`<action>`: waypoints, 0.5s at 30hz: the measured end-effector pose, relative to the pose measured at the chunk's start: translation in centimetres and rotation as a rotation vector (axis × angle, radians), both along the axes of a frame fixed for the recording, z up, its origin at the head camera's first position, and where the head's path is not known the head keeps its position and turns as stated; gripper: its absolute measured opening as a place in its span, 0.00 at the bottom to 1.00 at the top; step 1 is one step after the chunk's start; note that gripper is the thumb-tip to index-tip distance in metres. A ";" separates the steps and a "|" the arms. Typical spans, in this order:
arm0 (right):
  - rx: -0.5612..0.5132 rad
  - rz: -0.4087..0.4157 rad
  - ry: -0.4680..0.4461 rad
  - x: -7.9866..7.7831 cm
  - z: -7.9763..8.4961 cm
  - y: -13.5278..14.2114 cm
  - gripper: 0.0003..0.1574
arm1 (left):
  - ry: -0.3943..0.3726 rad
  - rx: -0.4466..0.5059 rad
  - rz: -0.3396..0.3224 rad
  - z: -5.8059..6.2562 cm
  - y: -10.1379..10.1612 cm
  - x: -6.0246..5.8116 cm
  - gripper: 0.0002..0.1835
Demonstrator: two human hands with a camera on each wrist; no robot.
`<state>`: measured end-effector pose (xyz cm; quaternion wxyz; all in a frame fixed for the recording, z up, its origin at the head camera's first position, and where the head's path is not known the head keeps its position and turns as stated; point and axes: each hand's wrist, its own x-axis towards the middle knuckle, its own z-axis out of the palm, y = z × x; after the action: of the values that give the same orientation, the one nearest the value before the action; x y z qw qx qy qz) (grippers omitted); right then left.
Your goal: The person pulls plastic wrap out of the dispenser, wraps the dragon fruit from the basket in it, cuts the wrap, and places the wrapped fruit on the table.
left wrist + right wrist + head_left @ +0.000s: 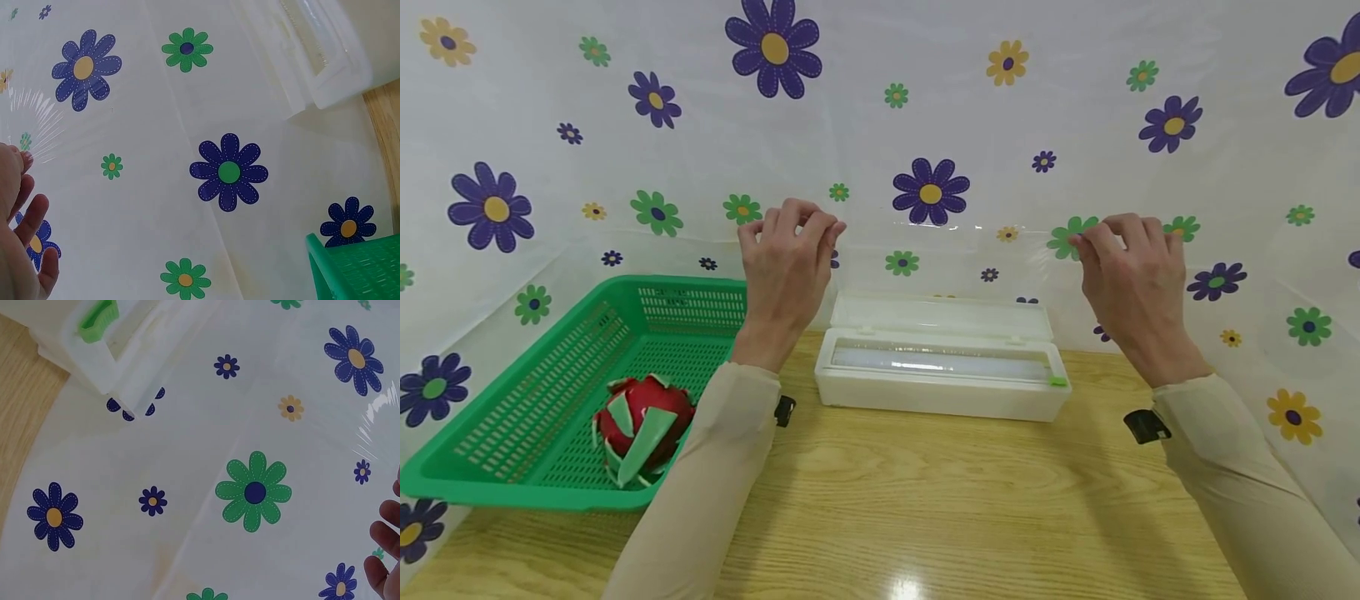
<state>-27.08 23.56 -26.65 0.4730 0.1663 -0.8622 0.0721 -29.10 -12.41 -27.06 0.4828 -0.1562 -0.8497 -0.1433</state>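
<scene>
Both hands are raised above a white cling film dispenser. My left hand point(786, 267) pinches one side of the clear cling film point(955, 227) between thumb and forefinger. At the other side, my right hand point(1138, 275) pinches it in the same way. The film stretches between them, nearly invisible except for glints along its upper edge and creases fanning out from the fingertips in both wrist views. Below stands the dispenser point(940, 400), its clear lid point(940, 317) tipped back. Inside lies a film roll point(925, 363), and a green slide cutter point(1057, 382) sits at the right end.
A green plastic basket point(512, 497) stands left of the dispenser, partly behind the left forearm. It holds a red dragon fruit point(679, 410) with green scales. Behind the wooden table point(962, 500) hangs a white sheet point(865, 50) printed with flowers.
</scene>
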 end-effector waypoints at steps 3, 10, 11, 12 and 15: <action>0.002 0.009 0.004 0.0 0.1 0.1 0.12 | 0.015 0.007 -0.003 0.0 0.0 -0.1 0.18; 0.000 0.023 0.010 -0.1 0.3 0.1 0.14 | 0.028 0.027 -0.019 0.3 -0.1 -0.1 0.19; -0.003 0.024 0.009 -0.1 0.3 0.1 0.14 | 0.027 0.028 -0.021 0.3 -0.1 -0.1 0.19; -0.006 0.025 0.009 -0.1 0.4 0.1 0.15 | 0.027 0.031 -0.023 0.4 0.0 -0.1 0.19; -0.016 0.028 0.004 -0.1 0.4 0.1 0.14 | 0.020 0.031 -0.028 0.4 0.0 -0.1 0.19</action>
<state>-27.17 23.69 -26.21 0.4748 0.1747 -0.8583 0.0856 -29.16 -12.44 -26.64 0.4916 -0.1622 -0.8402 -0.1615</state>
